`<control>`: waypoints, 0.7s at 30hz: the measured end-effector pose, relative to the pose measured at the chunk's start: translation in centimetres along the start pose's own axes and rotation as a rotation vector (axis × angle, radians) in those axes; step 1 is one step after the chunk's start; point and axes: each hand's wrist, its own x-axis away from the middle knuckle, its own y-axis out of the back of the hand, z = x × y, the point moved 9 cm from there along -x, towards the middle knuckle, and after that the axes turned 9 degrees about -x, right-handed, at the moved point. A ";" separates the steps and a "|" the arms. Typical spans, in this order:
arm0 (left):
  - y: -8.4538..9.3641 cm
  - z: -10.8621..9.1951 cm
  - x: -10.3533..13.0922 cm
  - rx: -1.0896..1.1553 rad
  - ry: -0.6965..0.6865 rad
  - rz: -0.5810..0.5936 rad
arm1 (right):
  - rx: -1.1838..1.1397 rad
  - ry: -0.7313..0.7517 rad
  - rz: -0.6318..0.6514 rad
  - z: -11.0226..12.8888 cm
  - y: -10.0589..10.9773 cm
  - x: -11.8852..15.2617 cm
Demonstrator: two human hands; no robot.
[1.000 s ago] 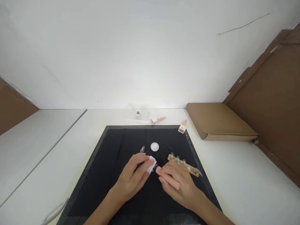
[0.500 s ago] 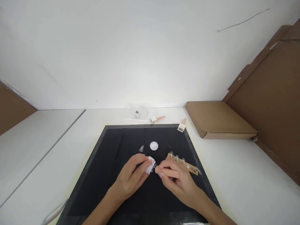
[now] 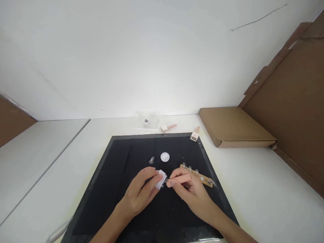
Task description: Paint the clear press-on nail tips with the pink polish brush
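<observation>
- The left hand (image 3: 138, 195) was clamped on the white stack (image 3: 160, 179), thumb and fingers nearly together, above the black mat (image 3: 108, 202).
- The stack seemed light, probably soft enough to bend; its edges looked the best hold.
- The right hand (image 3: 196, 199) pinched the peach handle (image 3: 182, 179), fingers closed around it.
- The handle seemed light, stiff and perhaps slippery, easiest held around its thick part.
- Whether its tip touched the stack was too small to tell.
- The white dish (image 3: 165, 157) lay beyond both hands.
</observation>
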 end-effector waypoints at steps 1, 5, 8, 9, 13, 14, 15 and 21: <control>0.0 0.0 0.0 0.001 0.003 -0.005 | -0.058 -0.017 -0.012 -0.3 0.1 0.0; 0.0 0.1 0.0 -0.007 0.019 -0.008 | -0.285 -0.129 -0.059 -1.8 0.3 -0.2; 0.0 0.1 0.0 -0.018 0.031 -0.017 | -0.419 -0.271 -0.087 -3.2 0.2 -0.2; 0.0 0.0 -0.1 -0.019 0.031 -0.025 | -0.467 -0.317 -0.092 -3.6 0.0 -0.2; 0.3 -0.1 -0.3 -0.024 0.031 -0.046 | -0.652 -0.466 -0.093 -4.7 -0.6 0.0; 0.4 -0.2 -0.4 -0.029 0.032 -0.050 | -0.686 -0.493 -0.088 -4.8 -0.8 0.0; 0.4 -0.2 -0.4 -0.031 0.035 -0.052 | -0.712 -0.517 -0.083 -4.8 -1.0 0.1; 0.2 -0.4 -0.8 0.011 0.042 -0.057 | -0.758 -0.543 -0.107 -4.6 -0.9 0.3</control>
